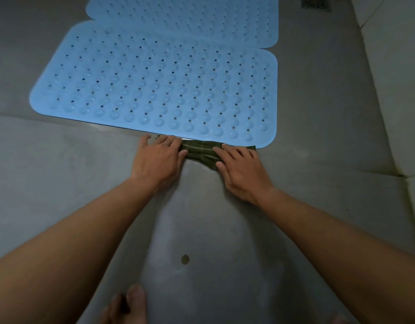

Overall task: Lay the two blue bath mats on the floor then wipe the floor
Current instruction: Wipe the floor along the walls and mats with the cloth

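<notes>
Two blue bath mats with holes and suction bumps lie flat on the grey floor. The near mat [155,85] slightly overlaps the far mat [190,17]. A dark green striped cloth [200,151] lies bunched on the floor, right against the near mat's front edge. My left hand [158,160] presses down on the cloth's left end, fingers spread flat. My right hand [240,170] presses on its right end, also flat. Much of the cloth is hidden under both palms.
A wet sheen covers the grey floor [213,230] below the cloth. A small round dark spot [185,259] marks the floor. Light wall tiles [395,73] rise at the right. A floor drain [315,3] sits at the top right. My bare toes [129,305] show at the bottom.
</notes>
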Motion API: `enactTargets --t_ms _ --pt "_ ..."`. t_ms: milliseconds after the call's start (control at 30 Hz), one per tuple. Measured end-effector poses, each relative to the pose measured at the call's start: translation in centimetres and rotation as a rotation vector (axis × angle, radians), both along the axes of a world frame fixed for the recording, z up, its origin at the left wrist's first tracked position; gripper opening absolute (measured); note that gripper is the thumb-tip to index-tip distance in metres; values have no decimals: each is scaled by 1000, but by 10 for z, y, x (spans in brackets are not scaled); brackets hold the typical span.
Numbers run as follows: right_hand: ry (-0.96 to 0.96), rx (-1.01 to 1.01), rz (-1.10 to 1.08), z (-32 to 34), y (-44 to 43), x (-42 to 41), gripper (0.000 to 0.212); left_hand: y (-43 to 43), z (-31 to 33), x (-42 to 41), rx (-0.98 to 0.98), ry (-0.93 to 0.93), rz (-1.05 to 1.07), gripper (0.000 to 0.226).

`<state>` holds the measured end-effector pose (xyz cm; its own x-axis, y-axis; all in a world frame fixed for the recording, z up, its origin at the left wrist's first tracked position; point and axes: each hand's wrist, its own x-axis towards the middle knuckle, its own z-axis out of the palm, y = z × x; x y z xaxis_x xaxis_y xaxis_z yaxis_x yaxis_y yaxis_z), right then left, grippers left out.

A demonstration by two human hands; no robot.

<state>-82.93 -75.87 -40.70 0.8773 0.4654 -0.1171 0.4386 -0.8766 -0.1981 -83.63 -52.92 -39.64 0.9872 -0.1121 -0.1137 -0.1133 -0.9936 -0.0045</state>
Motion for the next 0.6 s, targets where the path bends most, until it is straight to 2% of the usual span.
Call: enactTargets --t_ms 333,467,600 --pt "-1 26 57 -2 83 6 49 85 -8 -3 -12 -29 73 41" --pt "26 127 84 -1 130 13 41 135 -11 -4 -63 -55 120 37" --pt "35 156 131 -8 165 21 37 180 -12 -3 -67 -26 129 44"
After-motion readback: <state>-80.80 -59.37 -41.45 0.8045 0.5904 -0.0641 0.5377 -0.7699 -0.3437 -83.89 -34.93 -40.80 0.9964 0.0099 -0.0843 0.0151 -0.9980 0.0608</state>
